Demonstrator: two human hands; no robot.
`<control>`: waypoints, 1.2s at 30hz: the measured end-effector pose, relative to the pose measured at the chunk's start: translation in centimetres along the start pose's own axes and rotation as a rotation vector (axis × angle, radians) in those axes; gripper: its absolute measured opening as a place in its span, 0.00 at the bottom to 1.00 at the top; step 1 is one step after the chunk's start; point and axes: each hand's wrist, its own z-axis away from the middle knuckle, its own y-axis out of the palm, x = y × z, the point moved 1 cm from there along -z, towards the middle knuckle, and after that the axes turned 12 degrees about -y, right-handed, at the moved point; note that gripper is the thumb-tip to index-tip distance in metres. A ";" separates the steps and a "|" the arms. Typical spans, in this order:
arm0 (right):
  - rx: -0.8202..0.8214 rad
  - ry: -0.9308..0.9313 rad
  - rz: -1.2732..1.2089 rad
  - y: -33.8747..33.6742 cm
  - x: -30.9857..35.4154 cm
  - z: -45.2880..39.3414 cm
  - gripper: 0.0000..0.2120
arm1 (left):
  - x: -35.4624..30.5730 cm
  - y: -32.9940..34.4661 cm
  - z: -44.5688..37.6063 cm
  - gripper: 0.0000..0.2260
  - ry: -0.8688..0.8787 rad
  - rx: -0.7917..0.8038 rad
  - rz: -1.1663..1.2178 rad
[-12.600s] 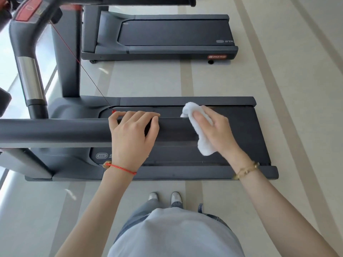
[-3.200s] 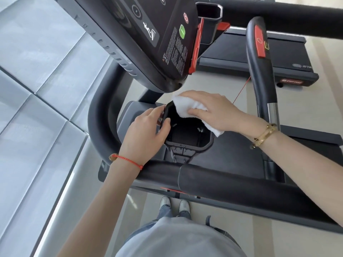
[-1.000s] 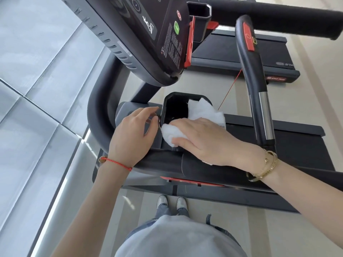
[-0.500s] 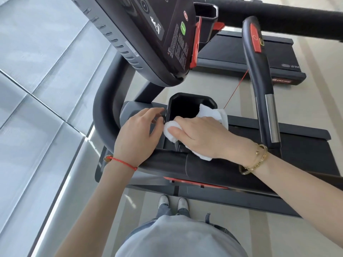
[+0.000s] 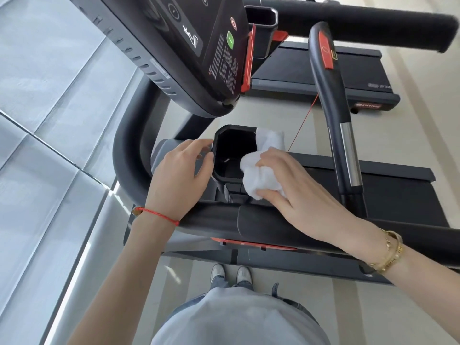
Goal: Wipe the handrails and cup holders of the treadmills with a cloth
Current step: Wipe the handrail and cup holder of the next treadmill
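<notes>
The cup holder (image 5: 229, 155) sits just behind the handrail (image 5: 249, 220) and below the console (image 5: 189, 46). The left hand (image 5: 179, 178) lies on its left rim; the cloth (image 5: 261, 175), under the right hand (image 5: 298, 192), drapes over its right rim.

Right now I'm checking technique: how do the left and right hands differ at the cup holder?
The left hand is bare and rests against the outer side of the cup holder; the right hand presses the white cloth on its rim. The left wrist has a red string, the right wrist gold bangles. Both touch the same holder.
</notes>
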 end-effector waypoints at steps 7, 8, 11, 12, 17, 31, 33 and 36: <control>-0.115 0.214 -0.230 1.2 0.5 -0.2 0.25 | -0.4 0.3 -0.5 0.14 -0.015 -0.003 0.006; -0.113 0.238 -0.234 1.4 0.3 -0.6 0.26 | -0.4 0.4 -0.6 0.14 -0.016 0.004 0.007; -0.076 0.304 -0.122 2.0 -0.2 -1.8 0.28 | -0.3 0.6 -0.9 0.14 -0.022 0.020 0.021; -0.078 0.313 -0.100 2.1 -0.4 -2.3 0.28 | -0.3 0.6 -1.0 0.14 -0.023 0.018 0.024; -0.114 0.296 -0.131 1.3 -1.2 -3.0 0.28 | -0.2 0.8 -1.3 0.15 -0.017 0.013 0.035; -0.090 0.310 -0.114 0.0 -4.1 -6.2 0.29 | 0.4 1.4 -1.5 0.15 -0.016 0.029 0.038; -0.058 0.298 -0.105 -0.6 -4.8 -7.5 0.28 | 0.4 1.5 -1.4 0.15 -0.010 0.028 0.039; -0.032 0.259 -0.159 -1.3 -5.6 -8.0 0.26 | 0.5 1.5 -1.5 0.16 -0.006 0.037 0.043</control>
